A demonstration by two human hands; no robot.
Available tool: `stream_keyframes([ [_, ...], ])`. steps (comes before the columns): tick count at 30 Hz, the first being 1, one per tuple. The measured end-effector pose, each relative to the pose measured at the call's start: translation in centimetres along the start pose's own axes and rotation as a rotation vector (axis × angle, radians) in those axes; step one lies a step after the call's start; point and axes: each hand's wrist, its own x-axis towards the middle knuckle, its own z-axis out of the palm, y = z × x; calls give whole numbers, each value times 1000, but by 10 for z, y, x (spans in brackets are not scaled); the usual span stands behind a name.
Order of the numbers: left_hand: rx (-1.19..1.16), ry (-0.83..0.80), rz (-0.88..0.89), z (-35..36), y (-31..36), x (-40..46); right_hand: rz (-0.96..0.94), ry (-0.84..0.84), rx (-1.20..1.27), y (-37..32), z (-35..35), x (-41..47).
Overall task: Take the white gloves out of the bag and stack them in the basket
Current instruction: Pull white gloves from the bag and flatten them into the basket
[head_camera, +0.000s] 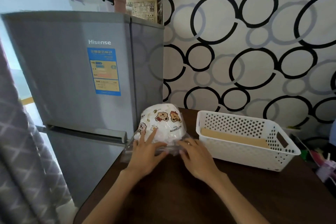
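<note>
A dark wooden table (181,196) bears a printed clear bag (161,123) just beside a white perforated basket (241,152)

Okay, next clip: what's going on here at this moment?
A person has both hands on a clear cartoon-printed bag stuffed with white gloves, on a dark table beside a grey fridge. The left hand rests on the bag's front with fingers spread; the right hand touches its near, clear end. No glove is out yet. The white perforated basket to the right holds only a tan cardboard piece.
</note>
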Motion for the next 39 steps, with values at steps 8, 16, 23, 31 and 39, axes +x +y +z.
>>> stream_keyframes([
  [8, -113, 290, -117, 4, 7, 34, 426, 81, 411, -9, 2, -15],
  [16, -85, 210, 4, 4, 15, 40, 663, 176, 906, -9, 34, 40],
  [23, -39, 345, 1, 4, 5, 43, 430, 176, 741, -2, 49, 32],
  [31, -222, 772, 53, -6, 12, 39, 443, 211, 237, -10, 53, 26],
  [39, -191, 710, 237, -4, 5, 44, 193, 592, 99, -19, 41, 11],
])
